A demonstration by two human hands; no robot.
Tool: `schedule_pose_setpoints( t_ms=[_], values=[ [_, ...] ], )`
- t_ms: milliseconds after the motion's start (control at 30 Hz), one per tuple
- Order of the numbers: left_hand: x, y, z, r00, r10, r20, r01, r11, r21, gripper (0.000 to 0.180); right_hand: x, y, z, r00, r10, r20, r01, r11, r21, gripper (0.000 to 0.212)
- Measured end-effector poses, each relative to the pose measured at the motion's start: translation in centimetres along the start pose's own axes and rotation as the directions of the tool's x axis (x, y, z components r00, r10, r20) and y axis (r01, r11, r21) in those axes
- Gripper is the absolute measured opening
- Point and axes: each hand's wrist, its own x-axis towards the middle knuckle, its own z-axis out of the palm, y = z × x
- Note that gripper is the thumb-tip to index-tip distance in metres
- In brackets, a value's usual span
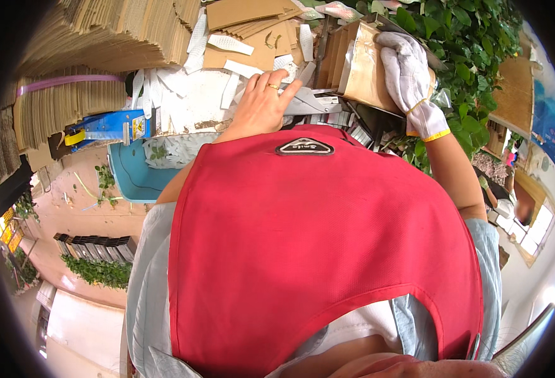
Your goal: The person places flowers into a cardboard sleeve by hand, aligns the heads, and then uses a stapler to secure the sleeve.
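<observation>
My left hand [260, 104] is bare, with a ring on one finger. It lies palm down with its fingers apart, over white mesh-patterned strips [230, 44]. Beside its thumb is a long grey metal tool [312, 102] that looks like a stapler. A white glove with a yellow cuff covers my right hand [406, 69]. That hand grips the right side of a brown cardboard box [362, 75], which seems to have dividers inside. The glove and the box hide its thumb.
Tall stacks of flat cardboard [107, 38] stand at the far left, near a blue tool with a yellow part [110, 128]. A light-blue bin [136, 179] holds white material. Leafy green plants [473, 69] crowd the right. Another person [510, 201] is farther off at right.
</observation>
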Motion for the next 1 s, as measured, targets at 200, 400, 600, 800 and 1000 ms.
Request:
schedule_pose_setpoints(
  t_ms=[200,400,600,800,1000],
  values=[
    [0.9,0.1,-1.1,0.951,-0.148,0.272,0.135,0.989,0.065,0.048,0.7,-0.8,-0.4,0.999,0.039,0.002,-0.039,0.999,-0.003,0.019],
    [5.4,-4.0,-4.1,0.963,0.232,0.134,-0.249,0.959,0.134,0.046,0.6,-0.7,-0.5,0.997,0.077,0.012,-0.077,0.997,-0.004,0.019],
    [14.0,-6.7,-3.8,0.985,0.091,0.144,-0.124,0.964,0.236,0.055,0.7,-1.8,-1.2,0.998,0.058,0.016,-0.058,0.998,-0.005,0.020],
    [16.5,-5.7,-3.2,0.826,-0.151,0.544,0.042,0.977,0.208,0.061,0.2,-2.0,-1.6,0.994,0.111,0.008,-0.111,0.993,0.035,0.022],
    [15.6,-5.7,-3.6,0.939,0.181,0.292,-0.310,0.810,0.498,0.047,0.3,-1.5,-2.3,0.995,0.100,-0.022,-0.098,0.993,0.071,0.016]
  ],
)
